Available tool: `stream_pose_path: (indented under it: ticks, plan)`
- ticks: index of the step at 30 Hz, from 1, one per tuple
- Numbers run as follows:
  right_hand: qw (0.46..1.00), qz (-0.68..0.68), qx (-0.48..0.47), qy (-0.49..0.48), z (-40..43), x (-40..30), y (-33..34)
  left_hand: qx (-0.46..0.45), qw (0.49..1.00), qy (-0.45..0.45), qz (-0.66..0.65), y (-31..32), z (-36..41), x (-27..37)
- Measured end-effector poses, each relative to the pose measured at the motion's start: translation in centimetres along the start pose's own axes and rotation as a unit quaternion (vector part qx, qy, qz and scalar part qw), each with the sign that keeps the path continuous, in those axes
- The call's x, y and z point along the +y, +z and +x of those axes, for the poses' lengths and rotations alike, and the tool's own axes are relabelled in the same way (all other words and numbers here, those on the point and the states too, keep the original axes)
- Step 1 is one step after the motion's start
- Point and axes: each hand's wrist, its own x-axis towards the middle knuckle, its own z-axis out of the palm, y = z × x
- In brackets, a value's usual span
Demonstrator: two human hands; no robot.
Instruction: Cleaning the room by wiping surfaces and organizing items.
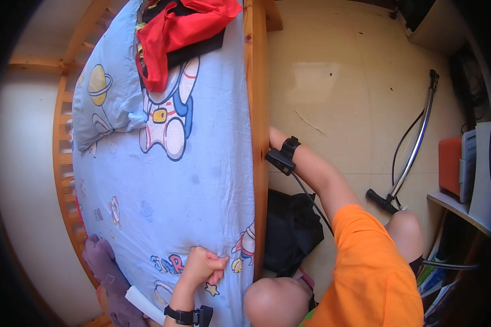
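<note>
My left hand point(208, 265) rests on the light blue bed sheet point(212, 196) with its fingers curled into a fist; nothing shows in it. A black strap with a small device is around that wrist. My right forearm, also strapped with a black device point(281, 160) and a cable, reaches to the wooden bed rail point(257, 122). The right hand is out of view behind or under this rail. Below the forearm, a black fabric item point(290, 233) lies on the floor beside the bed.
Red and black clothes point(184, 30) and a pillow point(110, 98) lie on the bed. Purple fabric point(106, 269) is at its lower left, near a white strip point(145, 304). A chrome pump point(415, 141) with a hose lies on the floor. An orange-red box point(450, 167) stands on the right shelf.
</note>
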Motion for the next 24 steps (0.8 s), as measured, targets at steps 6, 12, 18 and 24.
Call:
stream_pose_path:
  ticks: [6, 12, 18, 24]
  plan:
    - [1.000, -0.009, -0.018, -0.001, 0.6, -0.7, -0.4, 0.009, 1.000, 0.007, 0.008, -0.2, -0.3, 0.1]
    - [0.999, -0.022, -0.037, -0.023, 1.5, -2.2, -0.5, 0.019, 1.000, 0.016, -0.006, 0.1, -0.3, 0.1]
    - [0.995, -0.062, -0.043, -0.067, -1.0, -7.4, -1.8, 0.026, 0.999, 0.037, -0.012, 0.3, -0.6, -0.3]
    - [0.995, -0.073, 0.065, 0.000, -10.2, -14.8, -6.4, 0.034, 0.996, 0.081, 0.010, 0.6, -0.7, -0.2]
